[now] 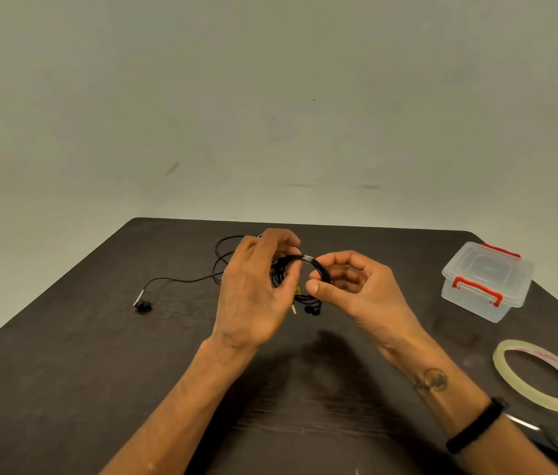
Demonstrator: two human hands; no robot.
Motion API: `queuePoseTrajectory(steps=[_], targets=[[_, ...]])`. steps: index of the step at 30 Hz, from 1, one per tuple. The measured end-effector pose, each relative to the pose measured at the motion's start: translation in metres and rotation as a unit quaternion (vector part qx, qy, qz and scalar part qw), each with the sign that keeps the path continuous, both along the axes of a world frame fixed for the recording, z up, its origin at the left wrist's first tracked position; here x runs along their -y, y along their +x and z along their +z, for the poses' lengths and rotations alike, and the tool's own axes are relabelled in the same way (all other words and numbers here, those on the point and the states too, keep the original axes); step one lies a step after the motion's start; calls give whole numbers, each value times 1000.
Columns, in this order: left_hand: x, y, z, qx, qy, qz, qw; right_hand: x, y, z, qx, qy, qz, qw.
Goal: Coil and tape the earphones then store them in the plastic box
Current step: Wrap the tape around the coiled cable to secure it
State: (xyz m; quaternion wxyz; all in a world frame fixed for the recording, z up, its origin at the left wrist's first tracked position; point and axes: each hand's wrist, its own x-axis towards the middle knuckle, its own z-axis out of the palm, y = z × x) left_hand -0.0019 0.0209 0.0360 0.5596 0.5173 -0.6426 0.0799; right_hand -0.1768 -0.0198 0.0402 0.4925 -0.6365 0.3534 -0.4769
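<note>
At frame centre my left hand (253,286) and right hand (349,286) both pinch the coiled earphones (305,279); I should press the tape strip (307,258) flat around every strand before reaching for the plastic box (486,281) at right.

A: What blocks your way across the table (65,389)?

B: Your left hand (253,289) and right hand (353,286) are raised together at the middle, both gripping the coiled earphones (305,269). Behind and to the left, a loose earphone cable (181,280) trails over the surface, ending in an earbud (143,305).

A: And to the right?

B: The plastic box (486,282) sits lid on near the far right edge. The tape roll (541,375) lies flat, nearer you. Bare tabletop separates the two, and the near left is open.
</note>
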Motion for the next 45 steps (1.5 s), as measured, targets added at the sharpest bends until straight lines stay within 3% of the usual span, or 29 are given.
queuePoseTrajectory(steps=[3,10,15,19,29,45], targets=[[1,0,1,-78,32,-16,996,3,0,-3,-35,-13,-47,998],[6,2,-1,-192,134,-52,971,11,-2,-8,12,35,-75,996],[10,7,-5,-286,221,-121,925,14,-4,-9,42,64,-79,994],[10,6,-7,-336,236,-143,901,14,-4,-10,58,84,-72,992],[14,6,-15,-409,317,-155,841,18,-7,-9,109,124,-80,983],[16,0,-25,-397,306,-126,856,21,-12,-12,167,209,-67,961]])
